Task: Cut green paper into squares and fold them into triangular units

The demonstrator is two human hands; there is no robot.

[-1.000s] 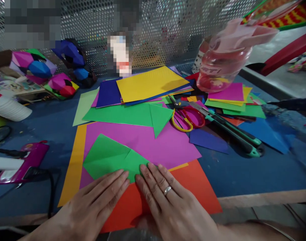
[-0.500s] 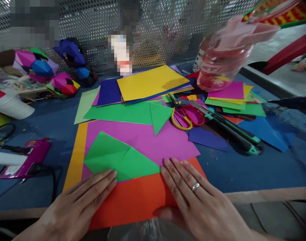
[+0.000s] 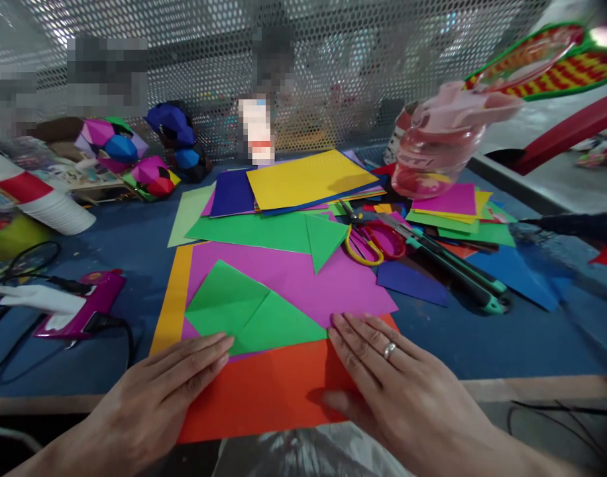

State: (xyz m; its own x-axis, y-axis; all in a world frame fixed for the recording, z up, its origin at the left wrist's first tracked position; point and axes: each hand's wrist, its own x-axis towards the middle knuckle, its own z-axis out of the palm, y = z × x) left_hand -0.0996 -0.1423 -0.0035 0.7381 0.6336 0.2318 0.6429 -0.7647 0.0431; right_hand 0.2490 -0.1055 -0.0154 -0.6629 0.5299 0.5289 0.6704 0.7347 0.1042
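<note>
A folded piece of green paper (image 3: 256,308) lies on purple (image 3: 348,291) and orange-red (image 3: 268,391) sheets at the table's front edge. My left hand (image 3: 169,377) lies flat, its fingertips on the green paper's lower left edge. My right hand (image 3: 383,371), with a ring on one finger, rests flat with its fingertips at the green paper's right tip. Both hands have their fingers stretched out and grip nothing. Behind are a green sheet (image 3: 248,232) and a small green triangle (image 3: 326,240). The hands cover parts of the orange-red sheet.
Scissors (image 3: 370,242) and a utility knife (image 3: 460,271) lie right of the sheets. Further back are a yellow sheet (image 3: 311,180) on a paper stack and a pink bottle (image 3: 440,149). Paper cups (image 3: 59,209) and a magenta device with cables (image 3: 102,298) are at left.
The whole view has shifted slightly, so things at left sit further right. The flap of the green paper looks flatter, its crease line now longer. Both hands keep nearly the same places on the paper.
</note>
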